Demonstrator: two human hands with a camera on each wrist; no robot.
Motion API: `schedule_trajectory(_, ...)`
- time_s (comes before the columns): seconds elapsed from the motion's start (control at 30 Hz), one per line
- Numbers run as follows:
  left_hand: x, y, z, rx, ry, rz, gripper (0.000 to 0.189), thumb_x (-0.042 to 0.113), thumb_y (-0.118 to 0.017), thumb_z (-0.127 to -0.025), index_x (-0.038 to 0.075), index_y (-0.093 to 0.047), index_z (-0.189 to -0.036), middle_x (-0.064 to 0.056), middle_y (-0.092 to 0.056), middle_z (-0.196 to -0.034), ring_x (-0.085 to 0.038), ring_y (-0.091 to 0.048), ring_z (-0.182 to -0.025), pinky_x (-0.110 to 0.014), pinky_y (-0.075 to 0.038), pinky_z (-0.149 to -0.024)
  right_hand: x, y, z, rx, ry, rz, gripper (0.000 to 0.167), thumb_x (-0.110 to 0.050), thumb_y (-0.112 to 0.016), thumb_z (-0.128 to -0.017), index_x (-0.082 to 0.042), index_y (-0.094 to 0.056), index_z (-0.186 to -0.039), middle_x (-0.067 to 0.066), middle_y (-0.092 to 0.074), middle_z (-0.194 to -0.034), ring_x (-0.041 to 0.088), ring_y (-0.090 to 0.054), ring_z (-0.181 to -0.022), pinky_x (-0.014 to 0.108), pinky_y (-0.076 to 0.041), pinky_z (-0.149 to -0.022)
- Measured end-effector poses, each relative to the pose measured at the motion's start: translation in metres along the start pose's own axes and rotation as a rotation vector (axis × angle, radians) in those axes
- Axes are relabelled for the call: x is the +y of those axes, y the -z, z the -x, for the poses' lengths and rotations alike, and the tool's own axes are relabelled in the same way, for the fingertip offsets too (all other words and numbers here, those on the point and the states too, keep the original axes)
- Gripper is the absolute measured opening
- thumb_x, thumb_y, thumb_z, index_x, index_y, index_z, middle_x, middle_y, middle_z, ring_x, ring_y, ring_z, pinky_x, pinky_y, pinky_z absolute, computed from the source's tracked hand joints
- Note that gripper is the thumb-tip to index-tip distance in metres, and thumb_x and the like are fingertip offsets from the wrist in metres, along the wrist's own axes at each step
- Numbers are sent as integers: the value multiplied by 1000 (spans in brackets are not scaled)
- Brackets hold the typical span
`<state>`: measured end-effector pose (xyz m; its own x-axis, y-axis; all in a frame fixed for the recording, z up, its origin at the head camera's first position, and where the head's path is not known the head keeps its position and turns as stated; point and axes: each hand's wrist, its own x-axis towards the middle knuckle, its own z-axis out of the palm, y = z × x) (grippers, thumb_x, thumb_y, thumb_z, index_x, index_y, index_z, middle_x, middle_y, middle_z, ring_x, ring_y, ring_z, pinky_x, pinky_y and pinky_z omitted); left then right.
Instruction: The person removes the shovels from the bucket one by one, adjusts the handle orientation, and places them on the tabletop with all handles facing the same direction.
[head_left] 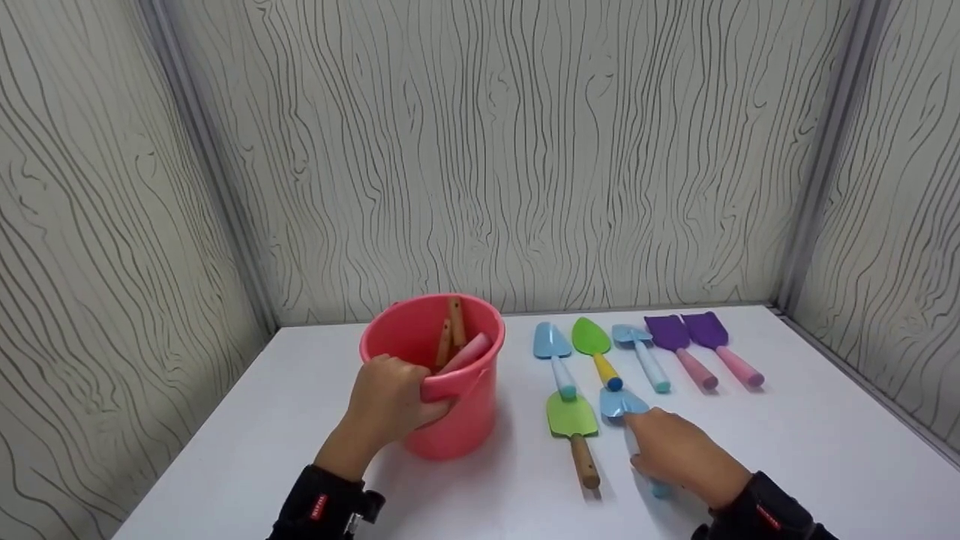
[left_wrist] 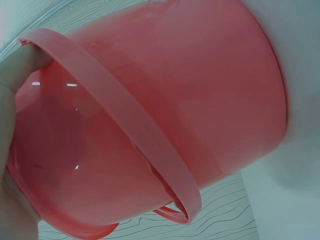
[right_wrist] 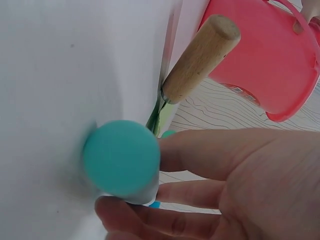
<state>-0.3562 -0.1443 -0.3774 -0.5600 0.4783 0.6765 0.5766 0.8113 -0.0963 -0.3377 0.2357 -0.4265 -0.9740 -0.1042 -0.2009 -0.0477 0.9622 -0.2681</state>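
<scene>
A pink-red bucket [head_left: 450, 427] stands on the white table, tilted toward me, with wooden handles and a pink handle sticking up inside it. My left hand [head_left: 390, 394] grips its near rim, thumb outside; in the left wrist view the bucket's strap-like handle [left_wrist: 125, 110] hangs across its side. My right hand [head_left: 679, 454] pinches the pale handle of a light blue trowel [head_left: 621, 403]. The right wrist view shows the trowel's teal handle end [right_wrist: 121, 157] between thumb and fingers, close to the tabletop. Left of it lies a green trowel [head_left: 572, 415] with a wooden handle.
Behind, in a row, lie a light blue trowel [head_left: 551, 341], a green trowel [head_left: 591, 336] with a yellow handle, another light blue one [head_left: 649, 366] and two purple shovels [head_left: 667, 331] with pink handles. Wood-patterned panels [head_left: 480, 150] enclose the white table [head_left: 300, 420].
</scene>
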Motion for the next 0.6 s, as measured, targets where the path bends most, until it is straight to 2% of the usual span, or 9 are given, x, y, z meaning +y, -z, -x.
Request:
schedule_trajectory(0.2,0,0,0,0,4,9,47,35,-93,-77,19,-53,-58,7,-49,-51,-5,-42,-47,-23,-49,-57,-2,1,0,5,4,15,51,-16,-82,-93,0,-63,-137,10,-66,-97,23,-63,-79,43,-60,-78)
schedule_trajectory(0.4,1,1,0,-3,13,-1,46,35,-93,-76,19,-54,-58,7,-49,-51,-5,-41,-48,-24,-51,-58,0,2,4,35,50,22,48,-16,-82,-92,-1,-63,-134,10,-62,-92,22,-61,-76,42,-57,-74)
schedule_trajectory(0.6,1,1,1,1,12,-6,45,35,-93,-75,19,-54,-59,7,-49,-51,-6,-42,-48,-25,-51,-58,0,4,6,35,59,15,51,-18,-82,-93,0,-62,-137,10,-62,-96,21,-61,-77,42,-55,-74)
